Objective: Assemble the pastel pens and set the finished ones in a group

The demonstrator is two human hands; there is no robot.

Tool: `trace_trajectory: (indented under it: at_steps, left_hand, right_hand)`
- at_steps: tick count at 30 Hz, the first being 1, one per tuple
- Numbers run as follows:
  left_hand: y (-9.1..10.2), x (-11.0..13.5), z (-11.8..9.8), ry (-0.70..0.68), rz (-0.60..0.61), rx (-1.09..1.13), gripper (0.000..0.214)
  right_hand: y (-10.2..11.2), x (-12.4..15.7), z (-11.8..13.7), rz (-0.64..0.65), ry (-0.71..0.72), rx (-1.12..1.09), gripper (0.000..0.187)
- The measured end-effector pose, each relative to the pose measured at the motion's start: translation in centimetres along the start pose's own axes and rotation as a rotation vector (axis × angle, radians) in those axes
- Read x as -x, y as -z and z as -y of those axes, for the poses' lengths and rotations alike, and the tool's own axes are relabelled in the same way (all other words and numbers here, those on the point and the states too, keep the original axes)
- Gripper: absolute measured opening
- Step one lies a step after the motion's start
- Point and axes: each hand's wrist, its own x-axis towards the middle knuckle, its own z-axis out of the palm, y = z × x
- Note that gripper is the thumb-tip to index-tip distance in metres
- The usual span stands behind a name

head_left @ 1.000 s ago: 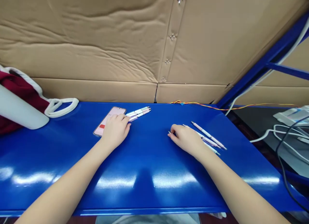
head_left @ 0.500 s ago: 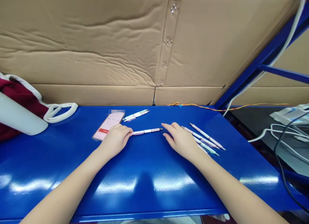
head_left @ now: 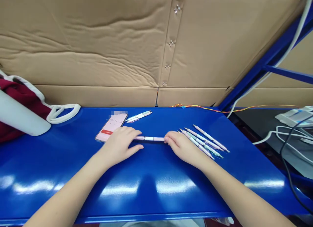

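Note:
A pink and white pen (head_left: pixel 153 139) lies level between my two hands, low over the table. My right hand (head_left: pixel 182 144) pinches its tip end between thumb and fingers. At the other end, my left hand (head_left: pixel 123 143) has its thumb spread away from the fingers, which reach over the pen's end; whether they touch it I cannot tell. Beside my right hand rest several pastel pens (head_left: pixel 205 140), slanted and roughly parallel. Behind my left hand are a few more pens (head_left: pixel 139 116) and a phone (head_left: pixel 111 124) with a timer on its screen, partly covered by that hand.
The blue table (head_left: pixel 146 201) backs onto a cardboard wall (head_left: pixel 110 57). A white cylinder (head_left: pixel 23 113) and a dark red cloth bag (head_left: pixel 29 95) with white straps sit at the left. Thin coloured wires (head_left: pixel 195 106) run along the back edge; white cables (head_left: pixel 281 132) lie right.
My right hand has closed on the pen's tip end. My left hand's thumb and fingers have parted from their pinch. The pen has shifted slightly toward me.

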Motion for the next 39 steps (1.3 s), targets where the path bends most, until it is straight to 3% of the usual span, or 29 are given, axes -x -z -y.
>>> trace_trajectory:
  at_steps: [6,14,20,24,30,35,39]
  left_hand:
    - [-1.2,0.0,-2.2,-0.089,0.058,-0.04,0.026]
    - [-1.3,0.3,-2.4,-0.202,0.089,-0.093,0.031]
    - [-1.0,0.3,-2.8,-0.152,0.15,-0.032,0.028]
    - [-0.9,0.4,-2.6,-0.083,0.147,0.005,0.024]
    - [-0.8,0.4,-2.2,-0.064,0.128,0.029,0.02]
    - [-0.9,0.3,-2.4,-0.054,0.146,0.013,0.024]
    - [-1.1,0.2,-2.5,-0.052,0.17,0.023,0.026]
  right_hand:
    - [-1.1,0.2,1.1,0.124,0.02,-0.225,0.033]
    - [0.1,0.6,0.9,0.312,0.193,-0.089,0.028]
    - [-0.5,1.0,1.2,0.203,0.157,0.066,0.015]
    - [-0.4,0.9,1.4,0.132,0.117,0.046,0.009]
    - [-0.1,0.6,1.0,0.218,0.182,-0.091,0.026]
    - [-0.5,0.6,0.9,0.119,0.146,-0.071,0.012]
    - [-0.4,0.6,1.0,0.173,0.141,-0.051,0.022]
